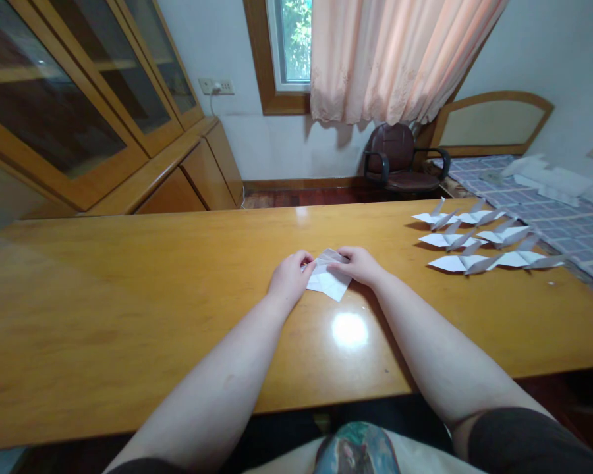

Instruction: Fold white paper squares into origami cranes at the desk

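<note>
A partly folded sheet of white paper (332, 280) is between my hands, just above or on the middle of the wooden table. My left hand (291, 273) pinches its left edge between thumb and fingers. On the opposite side, my right hand (360, 264) grips the upper right edge, its thumb lying over the paper. Crease lines run across the sheet, and one corner points toward me. Several folded white paper cranes (462, 263) stand in rows at the right end of the table, beyond my right hand.
The glossy table (128, 316) spans the view. Past its far edge are a brown armchair (398, 158), a window with a pink curtain (375, 59) and a bed (518, 191) at right. A glass-doored cabinet (163, 141) stands at left. Tiny white scraps lie near the table's right end.
</note>
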`<state>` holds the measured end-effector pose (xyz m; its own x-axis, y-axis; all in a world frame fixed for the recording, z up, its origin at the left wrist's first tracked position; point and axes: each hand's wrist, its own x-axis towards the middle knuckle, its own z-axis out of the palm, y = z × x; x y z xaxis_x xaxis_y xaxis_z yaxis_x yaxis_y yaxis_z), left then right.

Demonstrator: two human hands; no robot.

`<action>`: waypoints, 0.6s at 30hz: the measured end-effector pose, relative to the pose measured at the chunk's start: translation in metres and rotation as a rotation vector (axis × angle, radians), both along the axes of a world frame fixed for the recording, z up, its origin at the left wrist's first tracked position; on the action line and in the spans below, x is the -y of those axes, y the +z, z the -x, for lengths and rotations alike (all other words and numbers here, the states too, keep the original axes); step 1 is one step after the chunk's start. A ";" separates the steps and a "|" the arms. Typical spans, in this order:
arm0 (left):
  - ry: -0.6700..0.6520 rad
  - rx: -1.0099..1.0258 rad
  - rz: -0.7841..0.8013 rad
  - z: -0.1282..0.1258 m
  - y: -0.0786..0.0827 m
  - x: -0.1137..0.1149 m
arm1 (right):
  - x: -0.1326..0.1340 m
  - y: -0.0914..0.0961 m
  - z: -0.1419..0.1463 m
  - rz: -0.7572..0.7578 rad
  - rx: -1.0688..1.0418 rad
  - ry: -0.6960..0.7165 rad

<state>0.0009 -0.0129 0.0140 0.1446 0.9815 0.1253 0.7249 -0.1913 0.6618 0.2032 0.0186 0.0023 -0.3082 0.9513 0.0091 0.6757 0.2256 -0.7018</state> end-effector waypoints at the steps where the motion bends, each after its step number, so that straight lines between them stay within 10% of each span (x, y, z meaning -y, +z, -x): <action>1: -0.011 0.002 0.000 0.000 0.000 0.000 | 0.001 0.000 0.001 0.009 -0.003 0.016; 18: -0.013 -0.005 0.003 -0.002 -0.003 -0.002 | 0.001 -0.004 0.006 0.063 -0.095 -0.008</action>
